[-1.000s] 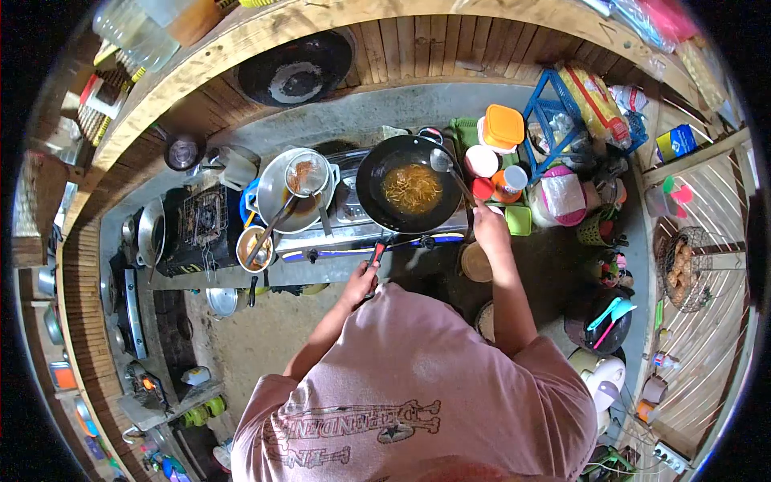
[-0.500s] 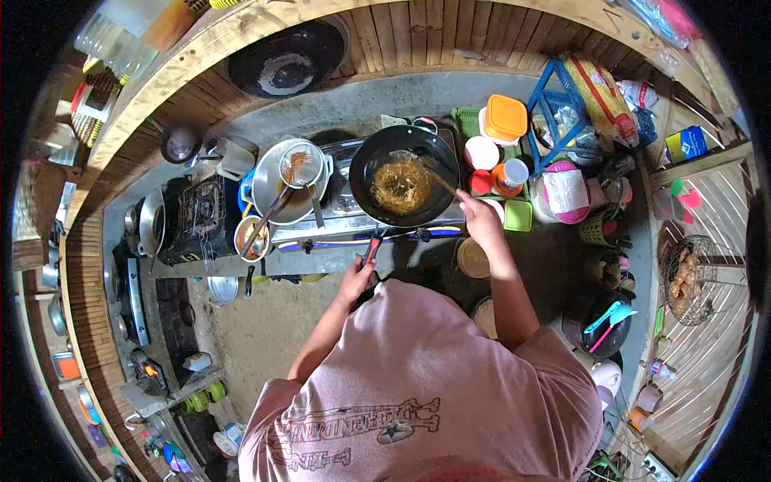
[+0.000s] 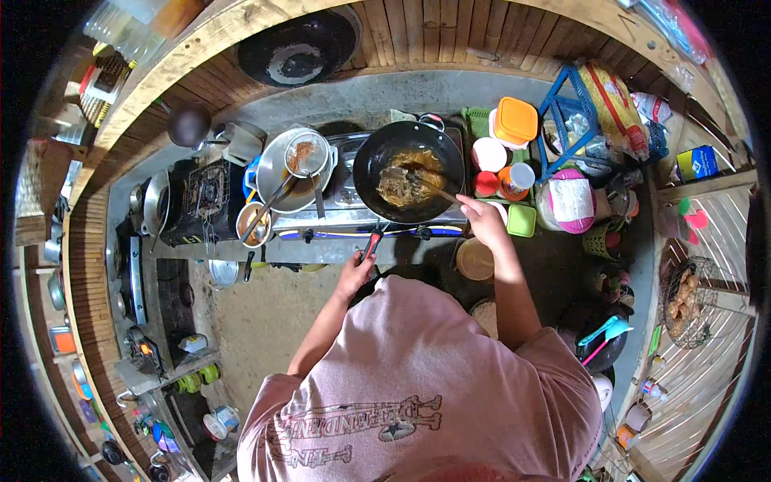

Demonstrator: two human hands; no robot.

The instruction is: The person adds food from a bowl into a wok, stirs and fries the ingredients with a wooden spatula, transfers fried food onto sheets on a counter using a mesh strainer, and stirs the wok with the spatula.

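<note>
A black wok sits on the gas stove, with brown shredded food inside. My left hand is closed around the wok's red and black handle, at the front. A wooden cooking spoon is gripped in my right hand. Its tip is down in the food; whether it is flat or hollow I cannot tell. Left of the wok stands a large metal pan, with a strainer of reddish-brown bits resting over it.
A small pot with utensils stands beside the pan. To the right are an orange-lidded container, jars, a green-lidded box and a blue plastic rack. A black grill stove is farther left.
The spoon's tip has moved down and left into the food, which is now bunched and turned over. My right hand has shifted slightly; my left hand keeps its grip on the handle.
</note>
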